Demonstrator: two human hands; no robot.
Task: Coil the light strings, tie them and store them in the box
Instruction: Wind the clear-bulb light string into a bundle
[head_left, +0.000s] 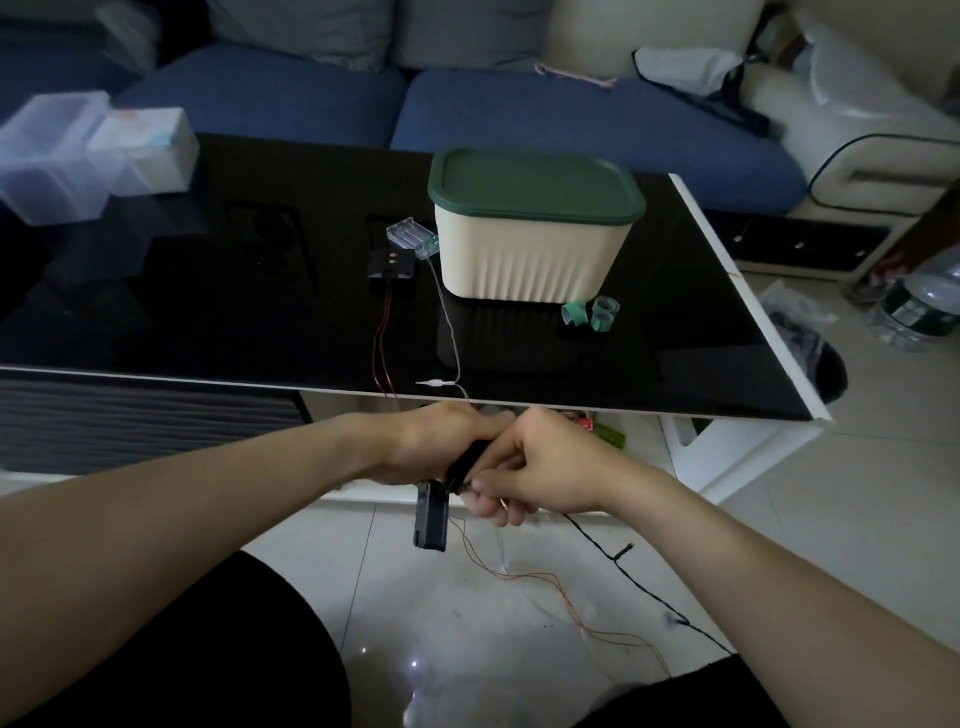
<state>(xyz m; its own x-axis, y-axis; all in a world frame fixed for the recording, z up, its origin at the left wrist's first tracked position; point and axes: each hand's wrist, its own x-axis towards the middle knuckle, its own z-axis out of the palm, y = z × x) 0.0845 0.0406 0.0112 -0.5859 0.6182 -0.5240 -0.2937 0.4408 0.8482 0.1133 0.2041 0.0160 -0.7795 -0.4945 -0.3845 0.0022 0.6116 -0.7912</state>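
My left hand (441, 441) and my right hand (540, 467) meet below the table's front edge, both gripping a coil of black light string (465, 465). A black battery case (430, 519) hangs from the coil. The loose black string (639, 577) trails down to the floor on the right. A copper-wire string (545, 582) lies on the floor and runs up to a black battery box (390, 265) on the table. A clear battery box (413, 238) with a white wire (449, 332) lies beside the cream storage box (524, 260), whose green lid (535, 184) is shut.
Green tie bands (589, 312) lie in front of the box on the black glass table (208, 291). Clear plastic containers (78, 156) stand at the far left. A blue sofa (571, 119) is behind, a water bottle (919, 306) and a bin (826, 369) on the floor right.
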